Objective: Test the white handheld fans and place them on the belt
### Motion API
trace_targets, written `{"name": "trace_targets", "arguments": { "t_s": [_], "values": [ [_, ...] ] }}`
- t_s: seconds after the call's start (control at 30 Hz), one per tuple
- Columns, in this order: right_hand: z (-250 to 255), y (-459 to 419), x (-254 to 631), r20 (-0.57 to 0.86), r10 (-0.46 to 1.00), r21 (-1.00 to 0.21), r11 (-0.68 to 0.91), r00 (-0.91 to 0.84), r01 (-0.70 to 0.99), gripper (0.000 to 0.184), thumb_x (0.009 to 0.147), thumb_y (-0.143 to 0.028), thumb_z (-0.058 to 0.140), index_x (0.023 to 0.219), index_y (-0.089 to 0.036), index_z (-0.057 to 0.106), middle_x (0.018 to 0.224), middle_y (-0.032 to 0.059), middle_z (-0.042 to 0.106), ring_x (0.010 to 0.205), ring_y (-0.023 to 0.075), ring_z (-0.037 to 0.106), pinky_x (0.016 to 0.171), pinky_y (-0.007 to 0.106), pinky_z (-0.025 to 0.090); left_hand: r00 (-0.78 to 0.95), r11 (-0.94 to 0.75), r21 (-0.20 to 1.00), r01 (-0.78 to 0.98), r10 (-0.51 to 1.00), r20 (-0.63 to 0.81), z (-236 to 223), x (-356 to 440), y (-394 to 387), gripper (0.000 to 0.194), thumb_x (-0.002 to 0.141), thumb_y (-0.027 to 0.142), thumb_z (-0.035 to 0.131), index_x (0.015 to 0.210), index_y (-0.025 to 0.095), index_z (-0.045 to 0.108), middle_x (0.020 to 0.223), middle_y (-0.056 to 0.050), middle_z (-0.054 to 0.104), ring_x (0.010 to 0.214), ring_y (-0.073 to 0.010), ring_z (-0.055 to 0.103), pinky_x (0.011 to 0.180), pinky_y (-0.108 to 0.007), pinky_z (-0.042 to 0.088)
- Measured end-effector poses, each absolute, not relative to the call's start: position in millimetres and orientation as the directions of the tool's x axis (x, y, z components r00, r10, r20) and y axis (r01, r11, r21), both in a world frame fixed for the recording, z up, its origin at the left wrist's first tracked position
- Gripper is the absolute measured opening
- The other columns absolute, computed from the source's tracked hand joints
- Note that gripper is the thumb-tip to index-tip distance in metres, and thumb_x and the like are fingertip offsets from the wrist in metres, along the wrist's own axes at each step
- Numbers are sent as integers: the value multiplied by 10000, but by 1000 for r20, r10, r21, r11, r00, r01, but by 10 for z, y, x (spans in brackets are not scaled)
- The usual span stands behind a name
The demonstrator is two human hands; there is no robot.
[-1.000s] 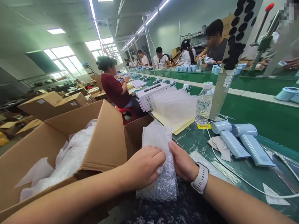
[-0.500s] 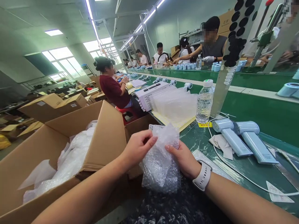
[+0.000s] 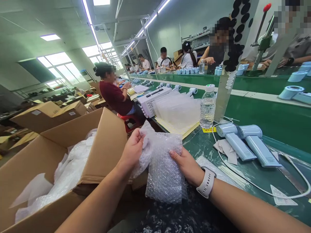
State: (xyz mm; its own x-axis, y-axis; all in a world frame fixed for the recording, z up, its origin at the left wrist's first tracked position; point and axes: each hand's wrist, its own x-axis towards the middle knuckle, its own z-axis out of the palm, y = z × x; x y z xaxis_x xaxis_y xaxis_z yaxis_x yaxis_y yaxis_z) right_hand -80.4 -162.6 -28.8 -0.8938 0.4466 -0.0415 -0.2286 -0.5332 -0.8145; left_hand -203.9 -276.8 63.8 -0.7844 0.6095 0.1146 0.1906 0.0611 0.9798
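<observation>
In front of my lap, my right hand [image 3: 188,165] pinches the right edge of a clear bubble-wrap bag [image 3: 164,176], thumb on its near face. My left hand [image 3: 132,147] is closed on a second crumpled piece of bubble wrap [image 3: 145,142], pulled out to the left. The two pieces overlap near the top of the bag, and whether they are joined there I cannot tell. On the bench to the right lie two light-blue hair-dryer-like housings [image 3: 240,147] [image 3: 261,145], partly on a grey cloth [image 3: 224,150].
An open cardboard box [image 3: 107,145] holding wrapped white bundles [image 3: 75,165] stands at my left. Clear plastic bags [image 3: 178,108] are stacked on the bench beside a water bottle [image 3: 207,106] and a metal post [image 3: 224,94]. A white cable [image 3: 245,181] loops across the bench. Co-workers sit along the line.
My left hand has moved left and a little up, drawing bubble wrap away from the bag. My right hand keeps its hold. The view has shifted slightly.
</observation>
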Motion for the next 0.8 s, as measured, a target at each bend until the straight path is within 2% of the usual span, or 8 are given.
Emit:
{"name": "trace_targets", "arguments": {
  "t_s": [0.1,0.23,0.37,0.47,0.53,0.6,0.7,0.8],
  "values": [
    [-311,-1596,-820,-89,486,-809,-545,-870,-221,666,605,-628,835,1064,-189,633,1031,86,741,945,296,666,920,463,482,-763,116,978,172,644,58,728,-1956,-2766,386,727,514,732,774,192,525,618,73,460,520,-70,353,501,-199,323],
    [-267,-1626,-807,-79,504,-791,-557,-860,-254,646,644,-625,813,1110,-205,658,1105,82,726,1031,295,642,988,454,452,-664,219,959,180,746,-46,722,-1854,-2744,619,689,772,632,643,177,470,573,51,421,527,-81,348,487,-224,307],
    [-213,-1697,-777,-22,426,-759,-596,-904,-262,628,684,-653,775,1153,-246,682,1137,64,726,1060,290,637,1009,455,446,-529,202,978,50,836,-146,629,-1815,-2767,752,660,894,514,838,165,569,744,-36,582,644,-152,510,572,-278,416],
    [-228,-1717,-774,-14,391,-774,-587,-920,-237,611,672,-663,779,1110,-243,703,1111,56,737,1033,284,646,1017,456,442,-435,166,986,-17,887,-157,627,-1763,-2804,828,526,782,751,1083,196,570,951,-69,637,766,-186,578,649,-284,458],
    [-255,-1708,-786,-32,390,-792,-571,-920,-215,567,684,-638,780,1075,-232,713,1105,58,738,1011,285,649,992,455,454,-428,205,979,-23,882,-195,659,-1710,-2811,816,528,631,850,1162,215,546,997,-57,630,766,-163,574,660,-267,454],
    [-279,-1690,-806,-54,401,-798,-568,-914,-202,523,703,-595,778,1064,-224,712,1095,62,737,984,287,652,953,453,471,-435,251,965,-80,862,-260,683,-1663,-2801,738,581,574,850,1152,210,555,937,-32,617,697,-123,539,630,-249,435],
    [-286,-1670,-832,-64,421,-778,-589,-905,-218,504,711,-546,774,1086,-218,700,1058,61,742,967,288,654,913,445,484,-455,299,943,-146,826,-333,660,-1640,-2775,650,605,640,804,996,158,613,797,-12,582,626,-98,478,590,-239,400],
    [-261,-1679,-836,-55,424,-762,-602,-904,-236,480,717,-520,767,1081,-215,699,1019,62,749,999,295,645,889,434,495,-498,319,947,-32,816,-292,610,-1663,-2763,621,674,715,701,898,140,632,768,-23,568,628,-113,460,585,-259,399]
  ]
}}
